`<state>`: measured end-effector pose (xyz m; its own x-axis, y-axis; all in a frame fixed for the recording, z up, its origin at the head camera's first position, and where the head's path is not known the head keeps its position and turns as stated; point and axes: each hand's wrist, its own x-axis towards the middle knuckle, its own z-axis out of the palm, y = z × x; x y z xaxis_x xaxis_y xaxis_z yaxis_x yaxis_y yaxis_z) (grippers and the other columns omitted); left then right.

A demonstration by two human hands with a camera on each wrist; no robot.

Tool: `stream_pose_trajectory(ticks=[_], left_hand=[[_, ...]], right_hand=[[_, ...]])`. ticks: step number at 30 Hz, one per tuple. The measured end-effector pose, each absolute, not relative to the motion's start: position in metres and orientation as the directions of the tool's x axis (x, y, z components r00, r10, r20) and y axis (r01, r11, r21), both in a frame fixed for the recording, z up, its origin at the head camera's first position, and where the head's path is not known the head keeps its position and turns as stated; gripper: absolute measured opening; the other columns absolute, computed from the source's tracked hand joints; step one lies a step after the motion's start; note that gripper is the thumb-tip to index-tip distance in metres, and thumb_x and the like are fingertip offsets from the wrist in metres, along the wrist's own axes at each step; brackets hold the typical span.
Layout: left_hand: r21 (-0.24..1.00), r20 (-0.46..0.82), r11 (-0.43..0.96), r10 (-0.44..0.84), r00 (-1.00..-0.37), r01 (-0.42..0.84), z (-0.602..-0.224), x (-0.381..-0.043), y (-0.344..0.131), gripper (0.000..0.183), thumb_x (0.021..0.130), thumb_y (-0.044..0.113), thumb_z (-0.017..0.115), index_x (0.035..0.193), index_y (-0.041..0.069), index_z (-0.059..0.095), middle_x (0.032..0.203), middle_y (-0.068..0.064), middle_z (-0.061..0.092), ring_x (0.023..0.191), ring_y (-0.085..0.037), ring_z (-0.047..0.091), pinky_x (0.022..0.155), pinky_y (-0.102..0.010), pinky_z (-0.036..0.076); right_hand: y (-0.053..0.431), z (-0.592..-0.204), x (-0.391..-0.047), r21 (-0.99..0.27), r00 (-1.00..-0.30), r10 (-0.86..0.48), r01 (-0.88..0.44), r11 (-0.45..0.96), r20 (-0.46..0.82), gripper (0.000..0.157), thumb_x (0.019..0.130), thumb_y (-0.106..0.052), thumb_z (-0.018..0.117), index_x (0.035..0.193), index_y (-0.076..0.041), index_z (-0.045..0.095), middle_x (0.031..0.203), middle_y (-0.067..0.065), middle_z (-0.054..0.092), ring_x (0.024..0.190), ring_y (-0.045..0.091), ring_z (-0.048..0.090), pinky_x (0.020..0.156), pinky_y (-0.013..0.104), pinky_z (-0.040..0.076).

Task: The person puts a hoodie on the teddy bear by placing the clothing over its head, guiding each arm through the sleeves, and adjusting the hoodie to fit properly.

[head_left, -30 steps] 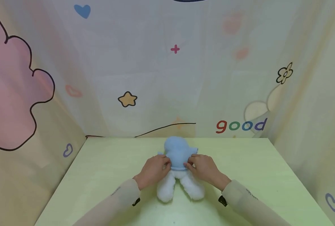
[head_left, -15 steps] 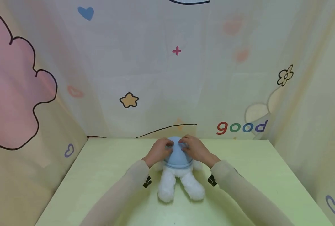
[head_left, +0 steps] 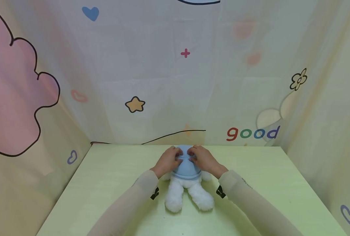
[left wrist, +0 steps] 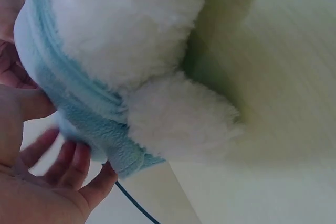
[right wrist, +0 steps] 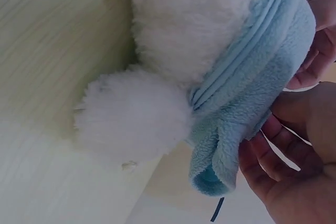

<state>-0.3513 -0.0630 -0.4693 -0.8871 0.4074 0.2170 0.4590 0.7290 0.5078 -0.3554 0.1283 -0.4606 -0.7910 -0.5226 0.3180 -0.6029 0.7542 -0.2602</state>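
Observation:
A white fluffy plush toy (head_left: 175, 196) lies on the table, its legs toward me. Light blue fleece clothing (head_left: 187, 168) covers its upper part; a crease runs across it between the hands. On the left side of the cloth, my left hand (head_left: 166, 161) grips it between thumb and fingers. Opposite, my right hand (head_left: 205, 159) holds the cloth the same way. A loose sleeve-like end of the blue clothing (right wrist: 212, 174) hangs beside the right fingers in the right wrist view. White stubby arms (left wrist: 178, 116) stick out at both sides. The toy's head is not visible.
The pale green table (head_left: 119, 183) extends on both sides of the toy. Printed curtains (head_left: 157, 82) hang behind and at the sides. A thin dark cord (left wrist: 136, 203) shows beyond the cloth in the left wrist view.
Both hands have moved from the clothing's lower sides up to its far part and closer together. The toy's white arms now show, and a crease has formed across the cloth.

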Motion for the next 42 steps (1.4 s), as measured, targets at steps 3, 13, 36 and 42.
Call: stream_pose_trajectory(ticks=[3,13,36,42], left_hand=[[0.52,0.229,0.734,0.373,-0.899,0.437,-0.474,-0.352,-0.063,0.037,0.088,0.021,0.064,0.121,0.007,0.053,0.116,-0.01,0.051,0.104,-0.022,0.053,0.089,-0.035,0.046],[0.493,0.265,0.74,0.373,-0.889,0.457,-0.479,-0.358,-0.06,0.02,0.086,0.021,0.066,0.102,0.009,0.066,0.103,-0.008,0.057,0.098,-0.024,0.055,0.087,-0.037,0.046],[0.525,0.305,0.762,0.248,-0.919,0.38,-0.491,-0.343,-0.05,0.033,0.09,0.022,0.06,0.119,0.009,0.05,0.12,-0.009,0.049,0.111,-0.023,0.05,0.093,-0.036,0.046],[0.501,0.306,0.769,0.271,-0.913,0.396,-0.494,-0.343,-0.054,0.033,0.09,0.023,0.062,0.12,0.011,0.056,0.115,-0.004,0.05,0.106,-0.019,0.051,0.087,-0.034,0.048]], right_hand=[[0.128,-0.465,-0.356,-0.3,-0.816,-0.49,-0.571,0.764,0.306,0.026,0.084,-0.013,0.068,0.108,-0.007,0.061,0.099,0.006,0.064,0.094,0.02,0.061,0.082,0.036,0.05],[0.13,-0.47,-0.358,-0.3,-0.818,-0.469,-0.563,0.77,0.332,0.016,0.083,-0.014,0.069,0.098,-0.01,0.064,0.088,0.003,0.057,0.081,0.017,0.056,0.074,0.033,0.047],[0.126,-0.485,-0.357,-0.294,-0.812,-0.43,-0.555,0.778,0.395,0.024,0.086,-0.007,0.064,0.105,-0.013,0.053,0.082,0.003,0.062,0.074,0.015,0.057,0.066,0.029,0.045],[0.127,-0.492,-0.355,-0.324,-0.827,-0.41,-0.537,0.779,0.384,0.021,0.086,-0.01,0.065,0.105,-0.013,0.055,0.081,0.003,0.062,0.072,0.016,0.057,0.066,0.03,0.046]])
